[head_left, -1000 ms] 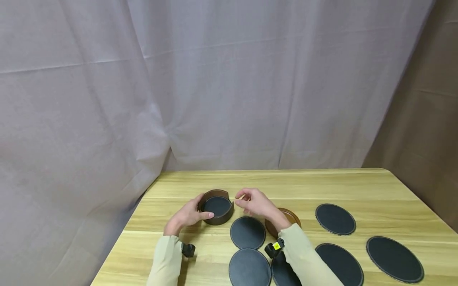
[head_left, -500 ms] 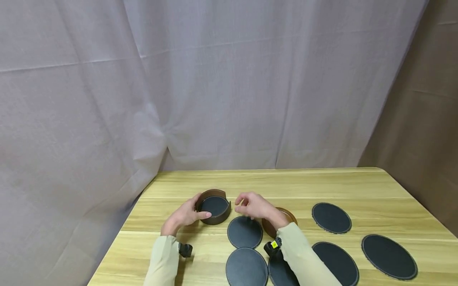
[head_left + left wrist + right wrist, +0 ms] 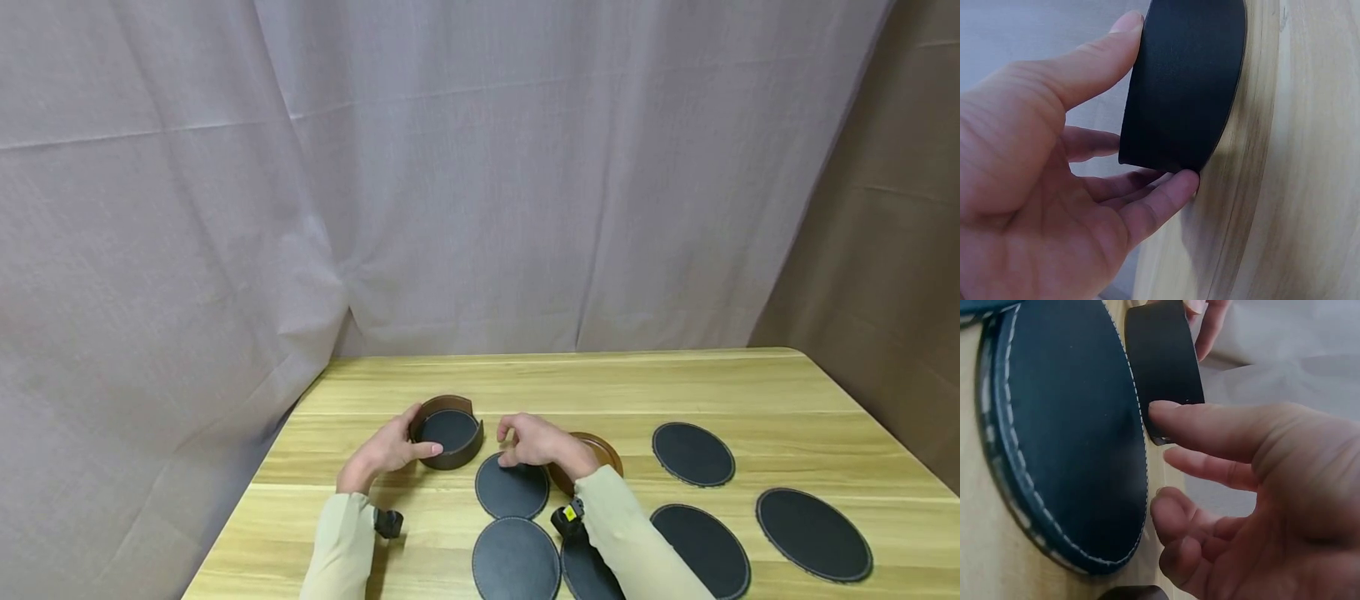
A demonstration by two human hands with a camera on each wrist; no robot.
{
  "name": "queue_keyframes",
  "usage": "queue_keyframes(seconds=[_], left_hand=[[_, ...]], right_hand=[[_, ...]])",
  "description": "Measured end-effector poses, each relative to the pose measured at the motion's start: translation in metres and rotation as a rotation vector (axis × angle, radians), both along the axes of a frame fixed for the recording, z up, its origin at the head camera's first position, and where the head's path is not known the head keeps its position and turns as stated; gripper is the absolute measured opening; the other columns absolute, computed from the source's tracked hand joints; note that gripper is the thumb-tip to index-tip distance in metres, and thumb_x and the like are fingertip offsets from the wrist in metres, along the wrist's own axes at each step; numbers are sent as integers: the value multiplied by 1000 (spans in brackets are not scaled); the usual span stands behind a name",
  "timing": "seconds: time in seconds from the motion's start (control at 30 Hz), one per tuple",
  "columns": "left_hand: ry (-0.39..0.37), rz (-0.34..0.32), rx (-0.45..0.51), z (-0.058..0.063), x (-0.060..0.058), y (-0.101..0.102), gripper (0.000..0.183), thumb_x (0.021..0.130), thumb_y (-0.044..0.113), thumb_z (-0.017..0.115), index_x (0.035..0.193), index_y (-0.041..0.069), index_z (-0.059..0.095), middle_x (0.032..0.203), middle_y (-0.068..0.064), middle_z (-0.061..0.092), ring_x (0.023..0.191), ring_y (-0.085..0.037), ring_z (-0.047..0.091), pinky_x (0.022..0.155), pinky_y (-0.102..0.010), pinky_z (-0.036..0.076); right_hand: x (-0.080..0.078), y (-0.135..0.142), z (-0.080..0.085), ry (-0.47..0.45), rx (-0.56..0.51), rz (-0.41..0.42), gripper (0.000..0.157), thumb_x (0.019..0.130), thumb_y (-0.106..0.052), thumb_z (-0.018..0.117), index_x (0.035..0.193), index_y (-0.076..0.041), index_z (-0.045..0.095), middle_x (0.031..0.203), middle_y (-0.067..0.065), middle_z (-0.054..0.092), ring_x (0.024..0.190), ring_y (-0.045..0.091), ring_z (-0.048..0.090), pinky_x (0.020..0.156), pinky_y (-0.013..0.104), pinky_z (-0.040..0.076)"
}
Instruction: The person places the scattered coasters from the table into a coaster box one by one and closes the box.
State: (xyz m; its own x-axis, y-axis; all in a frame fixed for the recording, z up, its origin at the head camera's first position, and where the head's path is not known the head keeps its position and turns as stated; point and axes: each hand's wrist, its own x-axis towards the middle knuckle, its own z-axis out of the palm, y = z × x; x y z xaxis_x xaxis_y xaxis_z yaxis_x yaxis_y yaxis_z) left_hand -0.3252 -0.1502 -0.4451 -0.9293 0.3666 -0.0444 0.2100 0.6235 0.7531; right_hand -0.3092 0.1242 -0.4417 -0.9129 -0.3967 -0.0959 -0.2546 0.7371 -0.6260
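Head view: by the left hand [image 3: 388, 447], a round dark-brown leather holder [image 3: 461, 457] is gripped at its nine-o'clock side. Toward the holder's four o'clock, a round black stitched leather coaster [image 3: 512, 492] is set on the table [image 3: 438, 533], at seven o'clock from the nearer right hand [image 3: 536, 440], held palm-down, loosely bent, grasping nothing.

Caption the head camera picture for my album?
Left hand holding a brown holder, right hand near a black coaster.

The coasters [image 3: 693, 454] are black ringed with pale dashes, the holder [image 3: 462, 457] dark brown, the disc [image 3: 606, 454] orange-brown, the tabletop [image 3: 600, 387] pale yellow with streaky woodgrain, the curtain [image 3: 480, 208] plain grey and the sleeves [image 3: 637, 546] cream.
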Motion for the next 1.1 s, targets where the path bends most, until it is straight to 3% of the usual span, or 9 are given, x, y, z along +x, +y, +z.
queue_keyframes(seconds=[0.37,0.5,0.7,0.97,1.1], left_hand=[[-7,9,-5,2,0,0,95,86,32,77,155,-1,21,156,-25,32,145,-38,32,117,-53,29],[0,4,-9,2,0,0,94,86,31,76,155,-1,21,156,-26,32,144,-39,33,117,-54,30],[-14,-3,8,1,1,1,92,87,29,76,155,-1,21,157,-25,32,145,-38,32,117,-53,30],[-13,7,21,0,2,1,92,87,28,75,155,-1,20,157,-24,31,145,-38,32,117,-53,30],[-12,5,22,0,2,1,91,88,27,75,155,-1,21,156,-25,33,144,-38,33,117,-53,30]], right_hand=[[4,-8,4,-3,162,-70,25,79,-20,83,90,-11,62,76,2,52,67,16,48,57,27,39],[3,-10,3,25,196,-61,26,79,-21,84,83,-11,59,77,0,53,68,15,48,57,27,40],[4,-11,2,44,224,-40,30,78,-20,84,76,-11,56,78,0,53,71,15,49,60,27,42],[3,-9,2,79,249,-15,29,79,-23,83,78,-12,56,80,0,53,76,16,48,70,32,44],[4,-9,4,81,239,-15,30,80,-23,83,79,-13,55,79,-1,52,76,16,48,68,31,44]])
